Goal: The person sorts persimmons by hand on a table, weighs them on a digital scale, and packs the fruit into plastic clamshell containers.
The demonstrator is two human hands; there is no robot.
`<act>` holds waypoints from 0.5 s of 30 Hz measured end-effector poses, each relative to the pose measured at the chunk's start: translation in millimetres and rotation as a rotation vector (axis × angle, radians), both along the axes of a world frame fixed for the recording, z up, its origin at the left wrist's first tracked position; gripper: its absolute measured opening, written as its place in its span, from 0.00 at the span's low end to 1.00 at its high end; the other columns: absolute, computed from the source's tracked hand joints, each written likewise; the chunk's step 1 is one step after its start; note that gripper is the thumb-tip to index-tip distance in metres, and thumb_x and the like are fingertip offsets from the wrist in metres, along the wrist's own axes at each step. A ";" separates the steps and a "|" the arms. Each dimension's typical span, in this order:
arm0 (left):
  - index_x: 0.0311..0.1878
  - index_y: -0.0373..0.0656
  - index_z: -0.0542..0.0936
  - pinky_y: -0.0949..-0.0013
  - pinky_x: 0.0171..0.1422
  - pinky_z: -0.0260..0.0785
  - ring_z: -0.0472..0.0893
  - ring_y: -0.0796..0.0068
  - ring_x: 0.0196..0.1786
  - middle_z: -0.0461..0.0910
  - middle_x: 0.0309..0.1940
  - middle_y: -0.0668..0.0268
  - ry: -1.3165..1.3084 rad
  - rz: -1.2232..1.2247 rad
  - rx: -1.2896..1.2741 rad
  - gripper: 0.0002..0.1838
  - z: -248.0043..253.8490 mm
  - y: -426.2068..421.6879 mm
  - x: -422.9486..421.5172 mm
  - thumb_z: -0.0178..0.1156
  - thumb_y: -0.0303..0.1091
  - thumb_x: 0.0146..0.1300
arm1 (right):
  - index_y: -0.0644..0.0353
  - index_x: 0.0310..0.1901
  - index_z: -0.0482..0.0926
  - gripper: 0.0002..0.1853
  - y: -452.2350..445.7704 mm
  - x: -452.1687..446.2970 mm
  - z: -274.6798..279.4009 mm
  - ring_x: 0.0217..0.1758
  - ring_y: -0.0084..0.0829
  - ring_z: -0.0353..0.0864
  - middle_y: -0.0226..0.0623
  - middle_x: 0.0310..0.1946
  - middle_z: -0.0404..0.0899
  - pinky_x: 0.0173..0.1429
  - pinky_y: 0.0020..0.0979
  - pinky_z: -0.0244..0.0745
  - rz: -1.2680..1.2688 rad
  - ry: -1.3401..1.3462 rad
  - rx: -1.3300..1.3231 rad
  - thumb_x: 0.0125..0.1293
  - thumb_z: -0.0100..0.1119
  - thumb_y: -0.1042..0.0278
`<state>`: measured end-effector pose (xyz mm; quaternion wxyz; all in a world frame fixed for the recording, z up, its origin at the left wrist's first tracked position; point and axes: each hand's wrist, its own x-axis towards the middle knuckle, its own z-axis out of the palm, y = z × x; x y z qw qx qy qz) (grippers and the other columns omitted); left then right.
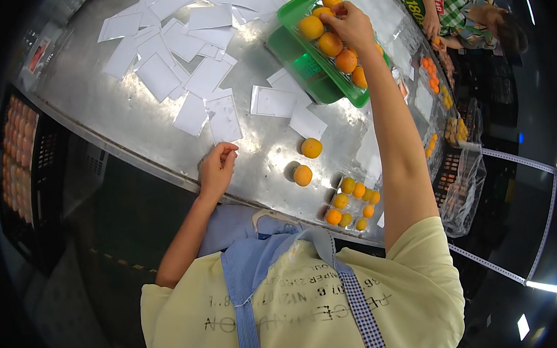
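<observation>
My right hand (350,25) reaches into a green tray (291,14) at the top centre, its fingers closed around an orange fruit (332,2) among several others. A second green tray (317,73) shows beneath the first. My left hand (218,168) rests at the table's near edge with its fingers curled, close to a white card (224,118); whether it holds anything is hidden. Two loose oranges, one (311,148) above the other (302,175), sit on the metal table. Nearer my body stands a clear pack (350,201) of small oranges.
Many white cards (158,76) lie scattered over the metal table (108,108). A black crate (19,164) of fruit stands at the left. Another person (456,10) works at the upper right, beside more oranges (430,75) and a plastic-lined crate (459,191).
</observation>
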<state>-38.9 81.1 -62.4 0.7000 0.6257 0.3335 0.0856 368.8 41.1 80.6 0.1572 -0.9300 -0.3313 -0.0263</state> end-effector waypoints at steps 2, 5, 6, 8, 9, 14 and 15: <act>0.41 0.42 0.79 0.76 0.28 0.67 0.74 0.82 0.23 0.77 0.24 0.69 0.001 -0.008 0.020 0.05 -1.0 1.0 0.1 0.56 0.28 0.64 | 0.54 0.41 0.82 0.23 -1.9 2.0 5.1 0.40 0.37 0.82 0.33 0.35 0.84 0.44 0.36 0.76 -0.015 0.034 -0.081 0.51 0.66 0.45; 0.41 0.42 0.79 0.75 0.28 0.68 0.75 0.81 0.22 0.77 0.23 0.68 0.004 -0.018 0.041 0.05 -1.6 0.3 -0.8 0.56 0.29 0.64 | 0.52 0.38 0.83 0.19 -3.2 -7.1 9.7 0.39 0.38 0.83 0.34 0.33 0.84 0.43 0.36 0.76 -0.035 0.049 -0.140 0.53 0.64 0.46; 0.41 0.42 0.79 0.75 0.28 0.68 0.75 0.80 0.22 0.77 0.23 0.68 0.002 -0.017 0.045 0.05 -2.2 0.0 -1.1 0.56 0.29 0.64 | 0.52 0.36 0.84 0.17 -3.5 -11.3 10.8 0.39 0.38 0.83 0.35 0.33 0.84 0.43 0.36 0.76 -0.040 0.048 -0.149 0.54 0.64 0.47; 0.41 0.42 0.79 0.74 0.28 0.68 0.75 0.79 0.21 0.77 0.22 0.67 0.000 -0.018 0.053 0.05 -2.6 0.7 -1.4 0.57 0.29 0.63 | 0.51 0.36 0.85 0.16 -5.2 -15.1 11.6 0.38 0.38 0.83 0.35 0.33 0.84 0.42 0.36 0.76 -0.040 0.022 -0.092 0.55 0.63 0.48; 0.41 0.42 0.79 0.74 0.28 0.68 0.75 0.79 0.21 0.77 0.22 0.67 0.000 -0.021 0.058 0.05 -2.2 1.2 -1.5 0.57 0.29 0.63 | 0.51 0.35 0.85 0.16 -6.2 -15.9 11.7 0.37 0.38 0.83 0.35 0.32 0.84 0.42 0.36 0.76 -0.040 0.010 -0.064 0.55 0.63 0.48; 0.41 0.42 0.79 0.73 0.28 0.67 0.76 0.78 0.21 0.77 0.22 0.66 0.007 -0.030 0.081 0.05 -3.8 2.5 -1.8 0.57 0.29 0.63 | 0.56 0.38 0.85 0.15 -20.6 -22.1 26.8 0.33 0.33 0.82 0.37 0.30 0.84 0.41 0.33 0.75 -0.027 -0.069 0.226 0.58 0.62 0.53; 0.41 0.42 0.79 0.73 0.28 0.67 0.76 0.77 0.21 0.77 0.21 0.66 0.008 -0.028 0.081 0.05 -3.0 2.6 -1.5 0.57 0.29 0.63 | 0.57 0.38 0.84 0.15 -23.2 -31.3 34.9 0.32 0.31 0.82 0.37 0.29 0.84 0.40 0.32 0.75 -0.021 -0.062 0.291 0.59 0.62 0.54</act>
